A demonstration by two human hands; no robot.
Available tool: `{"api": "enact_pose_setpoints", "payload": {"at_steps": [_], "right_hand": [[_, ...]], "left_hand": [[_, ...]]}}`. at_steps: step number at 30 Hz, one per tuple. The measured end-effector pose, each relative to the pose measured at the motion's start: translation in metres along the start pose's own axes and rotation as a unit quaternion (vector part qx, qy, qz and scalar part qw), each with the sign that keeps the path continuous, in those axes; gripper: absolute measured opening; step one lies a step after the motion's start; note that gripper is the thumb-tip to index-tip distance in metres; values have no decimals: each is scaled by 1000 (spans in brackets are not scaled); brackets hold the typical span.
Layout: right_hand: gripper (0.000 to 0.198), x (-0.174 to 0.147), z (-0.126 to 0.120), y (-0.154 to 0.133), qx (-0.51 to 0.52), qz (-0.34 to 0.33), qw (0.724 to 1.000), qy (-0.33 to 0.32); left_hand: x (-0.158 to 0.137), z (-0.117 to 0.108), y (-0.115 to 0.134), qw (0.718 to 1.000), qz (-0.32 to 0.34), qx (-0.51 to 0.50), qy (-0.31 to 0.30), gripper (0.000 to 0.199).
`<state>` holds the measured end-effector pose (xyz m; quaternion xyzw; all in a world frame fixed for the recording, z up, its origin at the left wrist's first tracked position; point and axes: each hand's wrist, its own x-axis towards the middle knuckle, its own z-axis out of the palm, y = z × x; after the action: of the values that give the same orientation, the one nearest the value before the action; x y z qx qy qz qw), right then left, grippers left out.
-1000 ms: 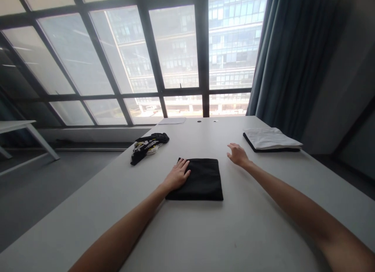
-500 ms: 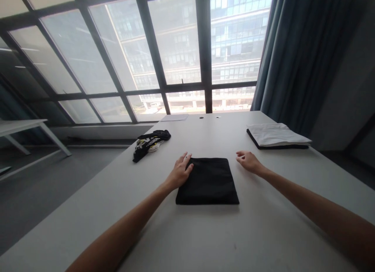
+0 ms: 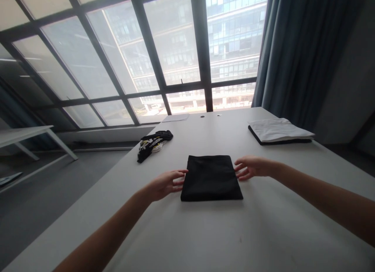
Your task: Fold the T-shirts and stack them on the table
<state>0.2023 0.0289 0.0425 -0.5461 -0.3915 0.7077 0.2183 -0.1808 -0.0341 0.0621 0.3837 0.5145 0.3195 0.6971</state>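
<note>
A black cloth item [image 3: 212, 179], folded into a neat flat rectangle, lies on the white table [image 3: 175, 233]; it looks like a garment, but its exact kind does not show. At its left edge is my left hand [image 3: 166, 183], fingers stretched out and apart, the tips at or just beside the cloth. My right hand [image 3: 250, 167] is at the opposite edge, its fingers likewise spread, with the tips close to the side of the cloth. Neither hand grips anything. Whether the fingertips touch the fabric is hard to tell.
A crumpled black printed garment [image 3: 154, 144] lies to the left. Folded white cloth [image 3: 278, 129] rests on black cloth [image 3: 260, 140] at the right. A pale flat sheet [image 3: 175, 118] is near the far edge. Another white table [image 3: 26, 135] stands at far left, a curtain [image 3: 275, 69] at right.
My left hand has come off the top of the black cloth and lowered to its left side. My right hand has moved nearer to the right edge, with its fingers opening. The view has tilted slightly.
</note>
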Motion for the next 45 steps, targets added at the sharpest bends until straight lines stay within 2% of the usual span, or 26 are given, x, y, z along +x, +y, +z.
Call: {"api": "enact_pose_setpoints", "payload": {"at_steps": [5,10,15,19,23,27,31,34,38,42,45], "right_hand": [[15,10,3,1,8,5,1000,16],[17,10,8,6,-58,-35,997,38],[12,7,18,10,-145,-76,984,63],[30,-1,26,11,-165,-107,978,71],[51,-5,26,12,-146,-112,981,61],[64,-4,24,14,-140,-90,984,56],[72,-3,30,19,-148,-101,982,59],[75,-1,34,25,-134,-123,982,57],[73,2,31,28,-61,-183,980,53],[74,0,16,23,-15,-200,978,63],[71,0,0,22,-9,-215,973,87]], "left_hand": [[11,12,-4,997,24,-24,65,44],[18,11,-11,993,51,63,80,46],[13,12,-15,989,87,98,63,62],[7,18,-13,992,66,79,69,68],[8,19,-13,994,56,28,90,57],[8,18,-13,995,66,-20,66,47],[7,20,-17,995,70,3,75,43],[10,21,-20,989,105,70,73,53],[23,25,-25,962,207,169,61,65],[47,39,-28,950,249,189,26,72],[68,57,-28,947,263,183,24,72]]}}
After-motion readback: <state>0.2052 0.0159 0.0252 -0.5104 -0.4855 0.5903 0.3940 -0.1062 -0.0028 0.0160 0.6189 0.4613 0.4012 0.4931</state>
